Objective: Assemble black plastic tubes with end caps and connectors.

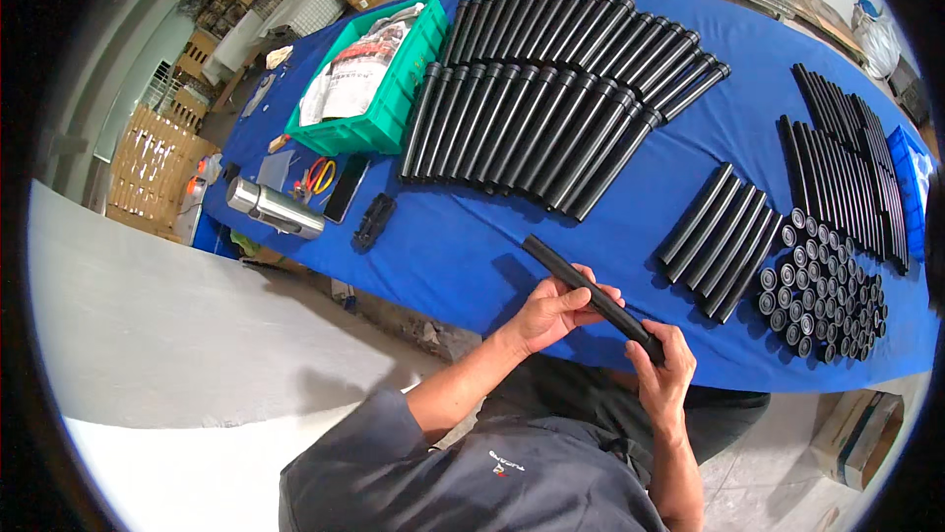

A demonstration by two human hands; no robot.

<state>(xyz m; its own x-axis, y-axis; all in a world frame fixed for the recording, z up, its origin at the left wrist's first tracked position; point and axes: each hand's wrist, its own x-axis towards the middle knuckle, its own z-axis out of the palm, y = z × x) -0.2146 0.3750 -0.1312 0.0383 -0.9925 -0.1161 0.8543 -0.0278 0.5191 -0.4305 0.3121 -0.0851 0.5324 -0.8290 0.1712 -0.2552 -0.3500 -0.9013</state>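
Between my two hands I hold a black tube [605, 307] on a slant, just above the near edge of the blue-covered table. My left hand [557, 310] is wrapped round its middle, thumb on top. At the tube's lower right end, my right hand [667, 367] grips with thumb and fingers; whether a cap sits on that end is hidden. To the right lie several loose black tubes [717, 242] in a short row. Beside them stand many round black caps [809, 286]. Ahead, capped black tubes [512, 128] lie in two fanned rows.
A green crate [399, 99] holding printed paper stands at the back left. Near it lie a steel flask [274, 209], scissors [321, 176], a dark phone [346, 189] and a black plastic part [374, 222]. More black tubes [837, 173] and a blue bin [911, 178] are far right.
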